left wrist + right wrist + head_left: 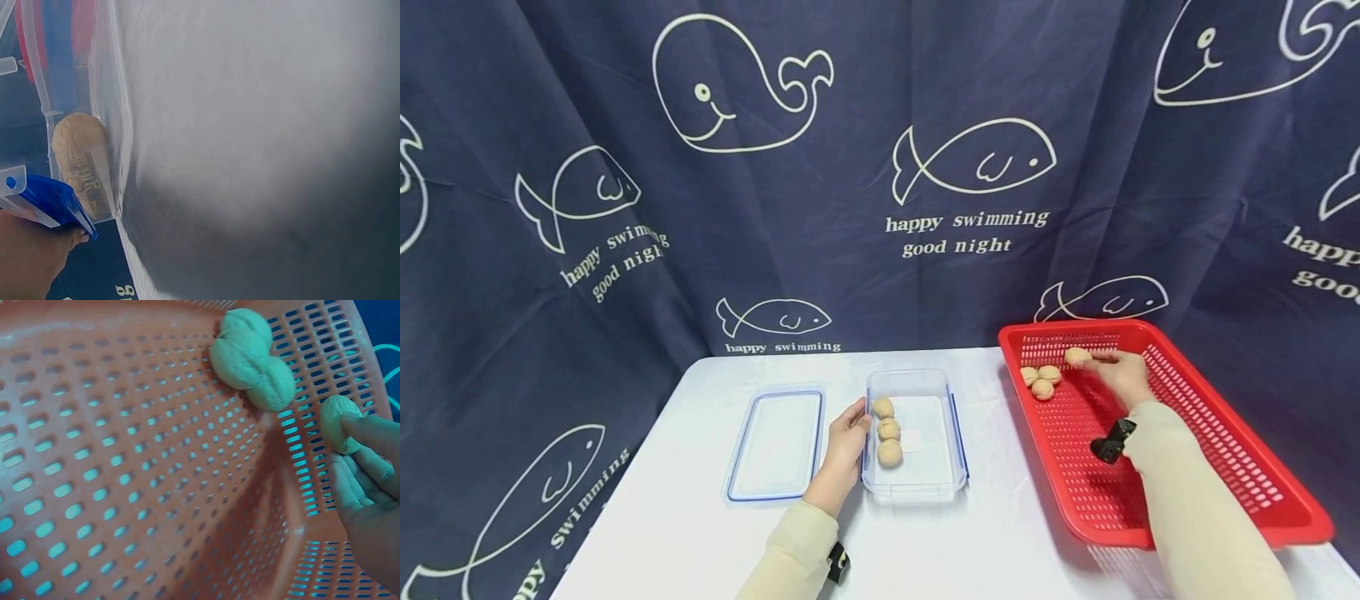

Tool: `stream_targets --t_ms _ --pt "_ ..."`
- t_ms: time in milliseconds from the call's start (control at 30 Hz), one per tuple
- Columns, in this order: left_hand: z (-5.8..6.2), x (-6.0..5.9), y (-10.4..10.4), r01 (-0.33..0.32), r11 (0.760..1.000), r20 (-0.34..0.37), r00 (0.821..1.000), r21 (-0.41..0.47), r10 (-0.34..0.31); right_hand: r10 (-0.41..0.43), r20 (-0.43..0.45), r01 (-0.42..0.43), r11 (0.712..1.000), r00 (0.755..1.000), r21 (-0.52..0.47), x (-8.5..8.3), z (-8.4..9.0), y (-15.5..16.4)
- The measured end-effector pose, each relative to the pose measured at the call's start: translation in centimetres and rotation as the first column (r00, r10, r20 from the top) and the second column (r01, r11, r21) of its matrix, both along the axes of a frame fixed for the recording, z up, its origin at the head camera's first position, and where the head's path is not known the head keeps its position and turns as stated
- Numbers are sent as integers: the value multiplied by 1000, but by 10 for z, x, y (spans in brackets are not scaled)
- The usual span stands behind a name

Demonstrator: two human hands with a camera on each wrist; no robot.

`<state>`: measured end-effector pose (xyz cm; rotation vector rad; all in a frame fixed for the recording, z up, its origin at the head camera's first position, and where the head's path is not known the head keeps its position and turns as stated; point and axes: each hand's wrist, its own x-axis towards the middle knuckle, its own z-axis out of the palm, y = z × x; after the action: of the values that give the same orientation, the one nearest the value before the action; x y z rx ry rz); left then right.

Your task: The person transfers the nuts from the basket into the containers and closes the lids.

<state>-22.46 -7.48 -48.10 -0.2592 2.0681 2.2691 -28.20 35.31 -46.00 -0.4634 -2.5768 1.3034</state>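
Observation:
In the head view my right hand point(1122, 377) is over the far end of a red plastic basket point(1078, 517). It pinches a walnut point(339, 424) between thumb and fingertips. Three more walnuts point(240, 356) lie clustered in the basket's far left corner. My left hand point(847, 437) grips the left side of a clear plastic container point(925, 492). The left wrist view has that hand's thumb at a blue side latch point(56, 200). Inside the container, three walnuts point(890, 452) stand in a row along its left wall.
A clear lid with a blue seal point(775, 446) lies flat left of the container. Both rest on a white-covered table point(992, 533). Behind it hangs a dark blue curtain point(865, 175) with whale and fish drawings.

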Motion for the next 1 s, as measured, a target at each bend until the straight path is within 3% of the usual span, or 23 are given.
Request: stream_targets --t_ms 400,700,1000 --pt "-1 -2 1 -12 1000 -7 1000 -4 12 49 -91 -64 982 995 -175 5 18 -1" --pt "1 -1 1 1 1000 -16 1000 -5 -1 68 -141 -94 979 988 -181 8 40 -15" --pt "0 0 1 1 1000 -12 1000 -1 -1 73 -252 -128 969 965 -210 6 60 -41"
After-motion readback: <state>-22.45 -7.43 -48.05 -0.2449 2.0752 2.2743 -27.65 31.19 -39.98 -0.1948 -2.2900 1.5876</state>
